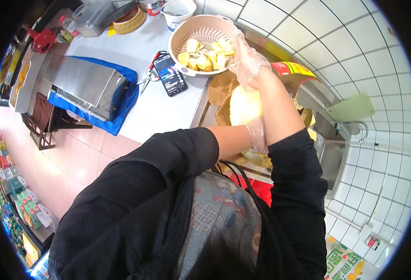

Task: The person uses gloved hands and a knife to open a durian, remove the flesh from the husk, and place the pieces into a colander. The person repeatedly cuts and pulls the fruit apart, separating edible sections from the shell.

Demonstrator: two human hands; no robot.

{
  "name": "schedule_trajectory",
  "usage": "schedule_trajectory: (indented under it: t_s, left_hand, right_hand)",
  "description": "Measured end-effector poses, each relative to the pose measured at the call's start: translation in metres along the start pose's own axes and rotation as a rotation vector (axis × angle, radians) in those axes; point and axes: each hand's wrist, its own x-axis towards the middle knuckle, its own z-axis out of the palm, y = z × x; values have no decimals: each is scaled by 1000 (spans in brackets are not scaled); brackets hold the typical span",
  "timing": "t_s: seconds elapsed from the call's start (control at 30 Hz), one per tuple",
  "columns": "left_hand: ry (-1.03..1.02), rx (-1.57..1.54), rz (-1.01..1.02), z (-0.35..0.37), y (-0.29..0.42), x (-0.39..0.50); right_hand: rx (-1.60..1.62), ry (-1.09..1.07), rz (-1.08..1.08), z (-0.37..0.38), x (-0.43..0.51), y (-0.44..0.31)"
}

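A beige plastic colander [176, 38] holds several yellow fruit pieces [203, 62], which look like jackfruit pods. At its right rim is my right hand [245, 63], in a clear plastic glove; whether its fingers grip anything is unclear. Below it lies a large, overexposed yellow piece of fruit [244, 105] on brown paper [223, 89]. My left hand [258, 136], also gloved, is beside this fruit, mostly hidden under my right forearm. More fruit with greenish rind [306, 117] lies to the right of the forearm.
Scissors [149, 78] and a phone [170, 75] lie on the white table [156, 112] left of the colander. Further left, a metal appliance [86, 84] rests on a blue cloth [126, 112]. A white tub [179, 14] stands behind. On the right are a steel sink [331, 157] and faucet [362, 131].
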Motion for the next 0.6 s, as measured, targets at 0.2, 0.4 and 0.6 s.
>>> schedule_trajectory:
  t_s: [0.2, 0.4, 0.6]
  left_hand:
    - [-60, 211, -17, 0, 2, 2]
    - [-138, 319, 2, -18, 13, 13]
    - [-288, 429, 75, -32, 0, 27]
  right_hand:
    - [99, -75, -49, 27, 39, 3]
    - [-639, 113, -552, -13, -10, -21]
    - [84, 25, -546, -148, -135, 30]
